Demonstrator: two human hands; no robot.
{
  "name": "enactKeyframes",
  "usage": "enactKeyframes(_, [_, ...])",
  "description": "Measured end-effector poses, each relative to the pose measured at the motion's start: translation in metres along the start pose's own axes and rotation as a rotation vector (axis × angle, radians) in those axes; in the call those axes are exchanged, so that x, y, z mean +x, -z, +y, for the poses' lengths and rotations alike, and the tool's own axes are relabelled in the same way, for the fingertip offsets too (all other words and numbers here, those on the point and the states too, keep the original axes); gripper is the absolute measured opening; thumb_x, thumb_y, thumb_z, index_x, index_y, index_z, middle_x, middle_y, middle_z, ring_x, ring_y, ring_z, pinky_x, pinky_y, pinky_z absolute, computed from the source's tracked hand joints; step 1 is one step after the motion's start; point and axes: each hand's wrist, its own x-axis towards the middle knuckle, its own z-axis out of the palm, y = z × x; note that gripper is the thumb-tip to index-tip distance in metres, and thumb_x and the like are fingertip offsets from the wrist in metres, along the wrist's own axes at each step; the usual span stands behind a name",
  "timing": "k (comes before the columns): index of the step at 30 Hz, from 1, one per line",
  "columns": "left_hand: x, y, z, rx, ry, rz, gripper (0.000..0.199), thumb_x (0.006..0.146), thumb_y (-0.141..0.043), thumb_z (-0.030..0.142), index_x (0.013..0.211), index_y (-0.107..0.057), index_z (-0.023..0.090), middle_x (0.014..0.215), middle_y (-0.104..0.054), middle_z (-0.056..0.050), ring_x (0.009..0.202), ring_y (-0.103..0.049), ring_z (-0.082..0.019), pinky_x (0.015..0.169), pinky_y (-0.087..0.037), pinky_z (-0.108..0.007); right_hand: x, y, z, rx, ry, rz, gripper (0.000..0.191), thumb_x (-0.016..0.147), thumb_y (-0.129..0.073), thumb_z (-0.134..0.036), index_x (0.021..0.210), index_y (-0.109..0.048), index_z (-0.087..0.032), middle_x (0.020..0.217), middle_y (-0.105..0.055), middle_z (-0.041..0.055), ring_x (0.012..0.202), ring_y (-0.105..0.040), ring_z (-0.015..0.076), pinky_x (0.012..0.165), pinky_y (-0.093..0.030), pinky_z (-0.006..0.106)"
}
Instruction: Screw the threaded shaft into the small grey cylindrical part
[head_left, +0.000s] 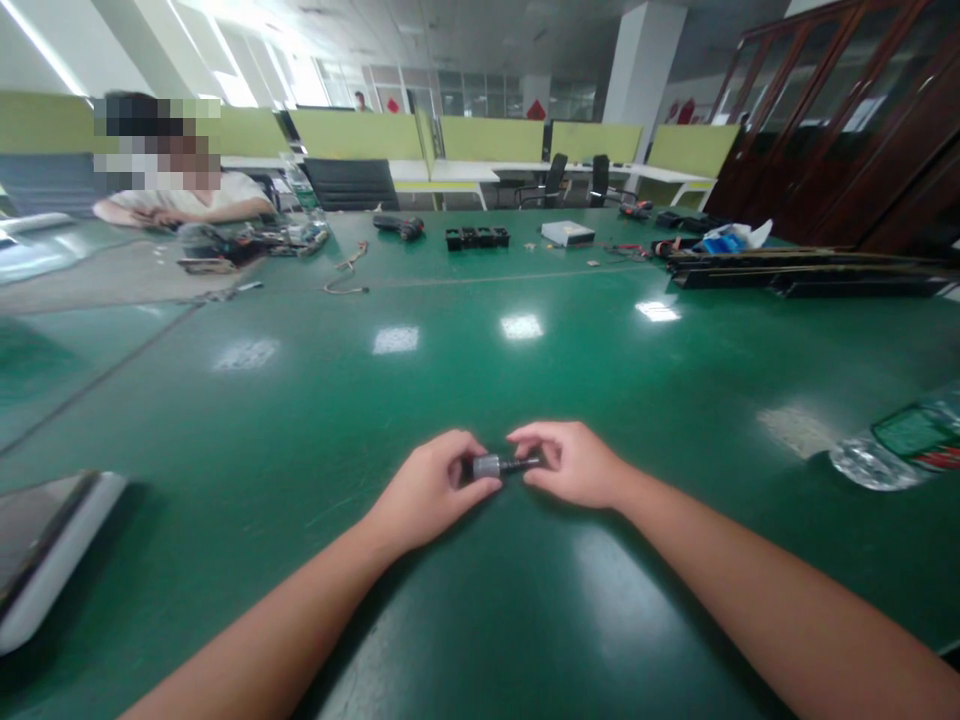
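A small cylindrical part, silver-grey with a thin dark shaft pointing right, lies level between my hands just above or on the green table. My left hand grips its thicker grey end between thumb and fingers. From the right, my right hand curls around the tip of the dark shaft, thumb below and fingers above, with a gap between them. Whether the right fingers touch the shaft is too small to tell.
A clear bottle lies at the right, and a white-edged device at the left. Along the far side are black blocks, a silver box, long dark strips, and a seated person.
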Motion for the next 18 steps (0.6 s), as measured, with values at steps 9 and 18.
enactKeyframes(9, [-0.0005,0.0008,0.0030,0.003,-0.009,-0.010,0.023,0.081,-0.071,0.040,0.090,-0.066,0.020,0.073,-0.059,0.002,0.066,-0.054,-0.016,0.062,-0.038,-0.026,0.0038,-0.0013,0.0003,-0.155,0.124,0.003,0.040,0.071,-0.074,-0.010,0.109,-0.070,-0.020,0.101,-0.075,0.0036,0.094,-0.067,0.0193,0.088,-0.049,0.032])
enactKeyframes(18, [0.0013,0.0008,0.0026,0.017,-0.031,-0.008,0.019,0.082,-0.070,0.037,0.088,-0.065,0.020,0.072,-0.059,0.001,0.066,-0.054,-0.017,0.063,-0.039,-0.027,0.0053,-0.0031,0.0026,-0.236,0.138,0.004,0.030,0.074,-0.076,-0.017,0.103,-0.072,-0.021,0.101,-0.074,0.0035,0.096,-0.066,0.0200,0.090,-0.046,0.033])
